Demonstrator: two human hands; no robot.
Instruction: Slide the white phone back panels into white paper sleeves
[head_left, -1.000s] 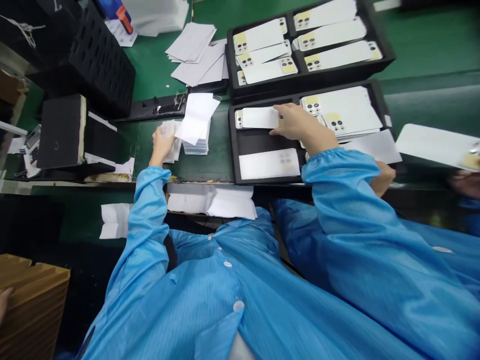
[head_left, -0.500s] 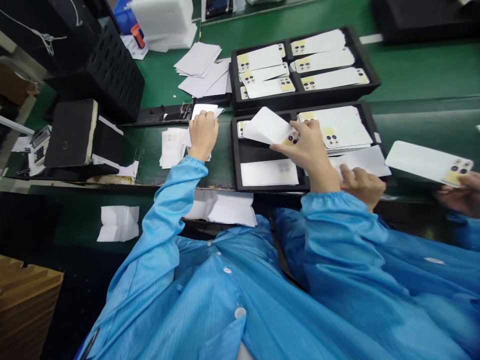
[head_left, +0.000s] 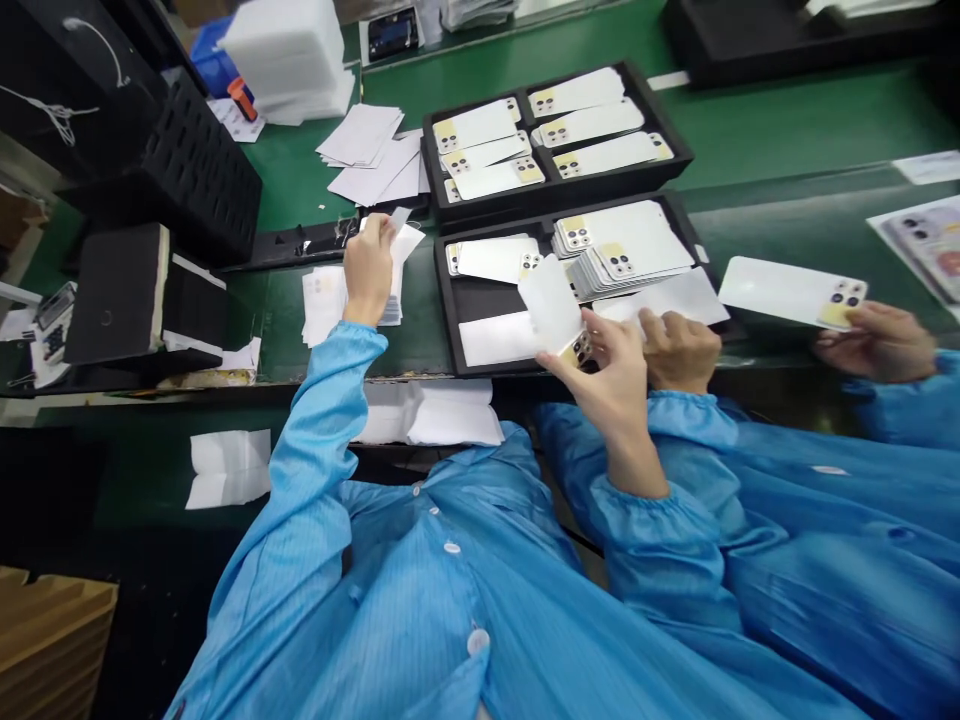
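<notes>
My left hand [head_left: 369, 268] pinches a small pale sheet [head_left: 400, 217] above white slips on the bench, left of the trays. My right hand [head_left: 611, 375] grips a white phone-shaped panel [head_left: 550, 300] by its camera end, tilted over the front black tray [head_left: 450, 318]. That tray holds stacked white panels [head_left: 637, 240] with yellow camera areas, and a white sheet [head_left: 496, 340] lies in its near left part. Behind it, a second black tray [head_left: 439, 205] holds several similar panels in two compartments.
At the right, a co-worker's hand [head_left: 679, 350] rests by the front tray and the other [head_left: 877, 340] holds a white panel. Loose papers [head_left: 364, 135], a black perforated box [head_left: 199, 170] and a black block [head_left: 116, 295] stand at the left.
My left hand has lifted a small sheet from the slips. My right hand has drawn the panel nearer and tilted it more upright. The whole view has shifted slightly.
</notes>
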